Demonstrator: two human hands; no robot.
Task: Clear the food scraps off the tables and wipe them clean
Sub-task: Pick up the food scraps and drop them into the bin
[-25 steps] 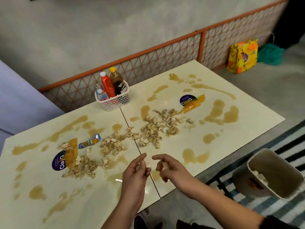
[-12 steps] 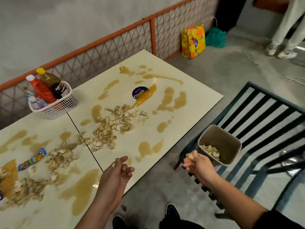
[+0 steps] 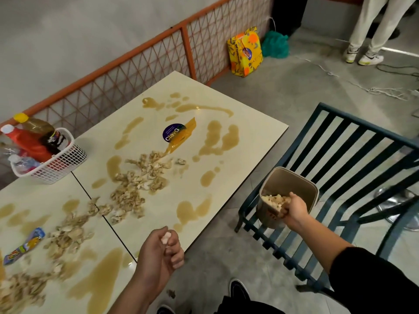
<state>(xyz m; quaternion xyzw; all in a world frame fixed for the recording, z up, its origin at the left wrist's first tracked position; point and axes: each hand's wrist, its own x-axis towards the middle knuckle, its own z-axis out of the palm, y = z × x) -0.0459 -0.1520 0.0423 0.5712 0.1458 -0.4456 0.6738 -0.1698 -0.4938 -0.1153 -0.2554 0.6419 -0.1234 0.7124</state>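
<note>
Two cream tables [image 3: 249, 141] stand pushed together, smeared with brown sauce [image 3: 217, 139]. Pale food scraps [image 3: 136, 180] lie heaped across both, straddling the seam. My left hand [image 3: 162, 252] hovers over the near table edge, fingers curled round a small white scrap [image 3: 166, 237]. My right hand [image 3: 293, 207] grips the near rim of a beige bin [image 3: 301, 184] that sits on a dark slatted chair to the right; scraps lie inside the bin.
A white basket [image 3: 59, 164] with sauce bottles stands at the back left. A purple sticker [image 3: 172, 133] and a snack wrapper [image 3: 25, 244] lie on the tables. The slatted chair [image 3: 353, 159] is right of the table. A yellow bag [image 3: 246, 52] and a person's legs [image 3: 365, 30] are behind.
My right hand has reached from beside the bin to its rim and taken hold of it. My left hand has curled round a white scrap. The view has turned right.
</note>
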